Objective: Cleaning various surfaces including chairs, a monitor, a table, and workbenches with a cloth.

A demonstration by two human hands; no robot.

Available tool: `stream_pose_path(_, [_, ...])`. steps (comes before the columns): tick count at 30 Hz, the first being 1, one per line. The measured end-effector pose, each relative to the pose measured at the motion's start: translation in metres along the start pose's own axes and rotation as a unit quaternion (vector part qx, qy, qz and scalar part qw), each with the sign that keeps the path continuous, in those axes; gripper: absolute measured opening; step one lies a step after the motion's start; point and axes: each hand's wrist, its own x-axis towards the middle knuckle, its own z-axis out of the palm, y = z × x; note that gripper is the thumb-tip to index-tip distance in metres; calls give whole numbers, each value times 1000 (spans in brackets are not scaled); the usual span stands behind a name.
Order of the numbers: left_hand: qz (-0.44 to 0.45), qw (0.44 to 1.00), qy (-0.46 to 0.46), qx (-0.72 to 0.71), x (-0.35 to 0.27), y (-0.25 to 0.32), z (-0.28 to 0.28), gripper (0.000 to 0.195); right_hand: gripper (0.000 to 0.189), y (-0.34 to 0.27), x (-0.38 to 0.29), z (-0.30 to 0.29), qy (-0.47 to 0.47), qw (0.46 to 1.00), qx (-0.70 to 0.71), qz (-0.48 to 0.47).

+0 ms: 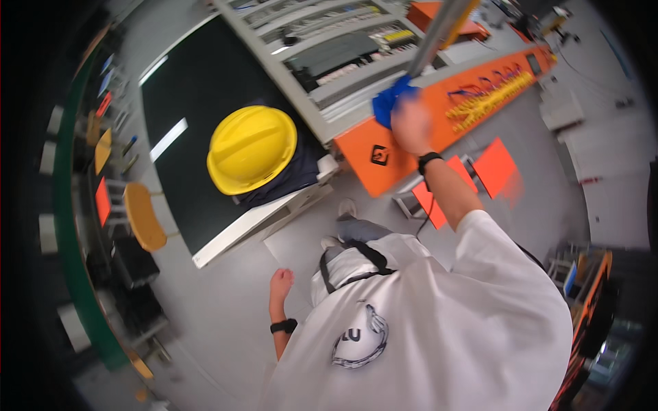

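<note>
My right hand [412,123], somewhat blurred, grips a blue cloth [391,100] at the near edge of an orange bench panel [354,149]. The cloth lies against the foot of a grey metal post [429,43]. Behind it stands a grey rack of wired electrical modules [334,56]. My left hand [282,281] hangs low over the floor with its fingers curled and nothing visible in it. To the upper left of that hand, a yellow hard hat [252,149] rests on dark folded fabric [293,180] on a black-topped table.
The black tabletop [200,103] has a white edge facing me. Orange-topped stools [493,167] stand beside the orange bench, which bears yellow and blue leads [488,103]. A wooden chair [144,216] is at the left. Shelving with orange edges [591,287] stands at the right.
</note>
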Motion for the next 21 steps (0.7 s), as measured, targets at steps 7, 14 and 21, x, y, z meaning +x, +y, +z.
stream_pose_path(7, [-123, 986, -98, 54, -2, -12, -5, 21, 38, -72, -44, -7, 48, 969, 192, -145])
stream_pose_path(14, [-1, 980, -29, 195, 28, 87, 18, 26, 31, -94, -64, -7, -11, 952, 222, -212])
stream_pose_path(21, [-17, 978, -30, 207, 11, 148, 114, 25, 27, -38, -82, -1, 16, 884, 242, -399])
